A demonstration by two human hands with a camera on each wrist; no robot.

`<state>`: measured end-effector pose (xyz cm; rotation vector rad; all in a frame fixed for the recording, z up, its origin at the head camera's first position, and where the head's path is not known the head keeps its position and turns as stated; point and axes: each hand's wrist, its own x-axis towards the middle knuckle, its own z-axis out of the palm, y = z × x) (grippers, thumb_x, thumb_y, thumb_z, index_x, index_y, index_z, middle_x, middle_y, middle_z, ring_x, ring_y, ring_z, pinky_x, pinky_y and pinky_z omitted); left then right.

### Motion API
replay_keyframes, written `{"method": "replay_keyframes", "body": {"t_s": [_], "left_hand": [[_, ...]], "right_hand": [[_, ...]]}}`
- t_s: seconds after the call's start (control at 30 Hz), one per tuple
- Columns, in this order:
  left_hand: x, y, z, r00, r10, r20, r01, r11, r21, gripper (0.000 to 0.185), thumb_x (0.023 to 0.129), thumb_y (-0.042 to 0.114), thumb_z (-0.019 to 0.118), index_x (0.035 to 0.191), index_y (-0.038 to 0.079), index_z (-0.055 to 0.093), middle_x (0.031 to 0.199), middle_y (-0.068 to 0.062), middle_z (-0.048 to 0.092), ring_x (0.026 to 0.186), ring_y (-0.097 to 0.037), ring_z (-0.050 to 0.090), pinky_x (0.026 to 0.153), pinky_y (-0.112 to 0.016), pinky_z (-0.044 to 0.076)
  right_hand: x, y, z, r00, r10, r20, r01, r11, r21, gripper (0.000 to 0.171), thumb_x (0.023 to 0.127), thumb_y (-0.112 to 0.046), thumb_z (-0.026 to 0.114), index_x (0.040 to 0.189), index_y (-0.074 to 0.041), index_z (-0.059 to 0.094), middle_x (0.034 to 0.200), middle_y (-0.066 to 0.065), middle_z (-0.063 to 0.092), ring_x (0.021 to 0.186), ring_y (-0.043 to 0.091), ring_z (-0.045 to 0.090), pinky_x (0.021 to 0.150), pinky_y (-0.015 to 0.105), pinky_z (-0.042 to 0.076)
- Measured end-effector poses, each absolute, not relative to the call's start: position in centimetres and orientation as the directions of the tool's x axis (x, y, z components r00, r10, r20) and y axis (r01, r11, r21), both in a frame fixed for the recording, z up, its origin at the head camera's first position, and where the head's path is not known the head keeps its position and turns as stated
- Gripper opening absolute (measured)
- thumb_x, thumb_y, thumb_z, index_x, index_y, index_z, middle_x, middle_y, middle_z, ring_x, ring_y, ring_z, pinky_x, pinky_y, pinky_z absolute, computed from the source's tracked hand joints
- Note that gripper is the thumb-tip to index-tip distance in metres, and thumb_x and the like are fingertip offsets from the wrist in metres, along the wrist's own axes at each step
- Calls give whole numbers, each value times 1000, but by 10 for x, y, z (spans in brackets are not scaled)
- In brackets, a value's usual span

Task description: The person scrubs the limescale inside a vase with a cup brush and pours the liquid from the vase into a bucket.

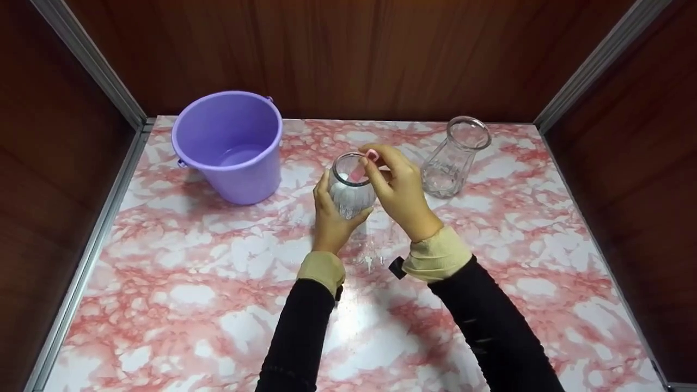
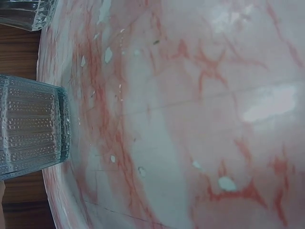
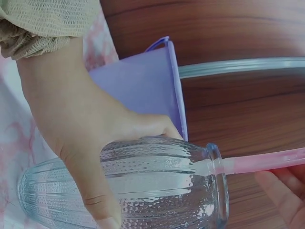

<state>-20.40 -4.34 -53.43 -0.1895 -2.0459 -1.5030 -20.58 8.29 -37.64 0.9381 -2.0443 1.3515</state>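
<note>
While the left hand point(image 1: 331, 218) grips the jar point(image 1: 351, 185), the pink stick's point(image 1: 364, 165) lower end blurs.

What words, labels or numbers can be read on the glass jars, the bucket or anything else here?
None: no view shows any writing.
The ribbed glass jar held by the left hand, the second glass vase, the purple bucket and the pink stick are all plain.
</note>
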Motion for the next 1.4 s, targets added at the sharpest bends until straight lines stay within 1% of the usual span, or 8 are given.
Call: {"method": "replay_keyframes", "body": {"t_s": [0.13,0.27,0.53,0.9,1.03,1.17,1.3,1.4], "left_hand": [[-204,-44,-535,-825,-219,522,430,357,829,114,72,27,93,154,3,18,151,-25,30,141,-36,34,120,-42,31],[-204,-45,-535,-825,-214,522,429,364,827,113,73,25,93,153,3,18,151,-25,29,142,-37,34,120,-43,30],[-205,-42,-536,-803,-215,556,454,384,804,112,71,21,94,151,0,19,149,-28,31,141,-38,34,121,-42,30],[-206,-38,-532,-807,-199,557,456,390,800,111,73,21,93,152,0,18,149,-27,30,141,-37,35,121,-40,29],[-206,-38,-532,-816,-204,540,447,370,815,112,73,21,93,152,1,18,150,-26,30,142,-36,34,121,-40,29],[-206,-39,-532,-823,-203,531,442,359,822,113,72,23,94,152,3,17,150,-25,30,142,-36,34,121,-38,28],[-206,-41,-533,-814,-214,540,449,357,819,112,72,21,94,152,1,18,149,-26,30,141,-36,35,121,-38,28],[-204,-42,-535,-805,-227,549,456,356,816,112,71,19,94,152,0,19,148,-26,31,140,-36,36,121,-40,29]], "right_hand": [[-208,81,-378,-625,-292,724,-779,291,-555,10,97,-1,65,103,7,68,95,17,70,86,25,72,72,26,61],[-212,77,-382,-642,-338,689,-766,335,-549,11,97,-3,66,101,8,68,95,18,71,87,26,72,74,27,61],[-226,73,-390,-672,-417,612,-740,417,-527,13,98,-3,65,103,7,70,95,19,71,86,28,71,73,28,62],[-243,71,-380,-685,-621,380,-718,487,-498,7,94,3,62,91,4,68,88,15,70,84,26,69,76,35,59],[-246,68,-381,-692,-626,360,-711,506,-489,7,94,4,63,90,3,69,85,13,69,76,23,63,71,34,56],[-246,66,-384,-699,-595,396,-710,509,-487,11,95,4,62,87,2,69,80,10,66,71,19,59,66,33,52],[-245,60,-388,-707,-564,426,-705,520,-482,13,95,5,61,87,2,70,81,11,68,73,21,62,67,34,54],[-242,56,-392,-724,-537,433,-690,547,-475,12,95,6,61,92,4,72,87,15,72,80,25,68,72,36,57]]}}
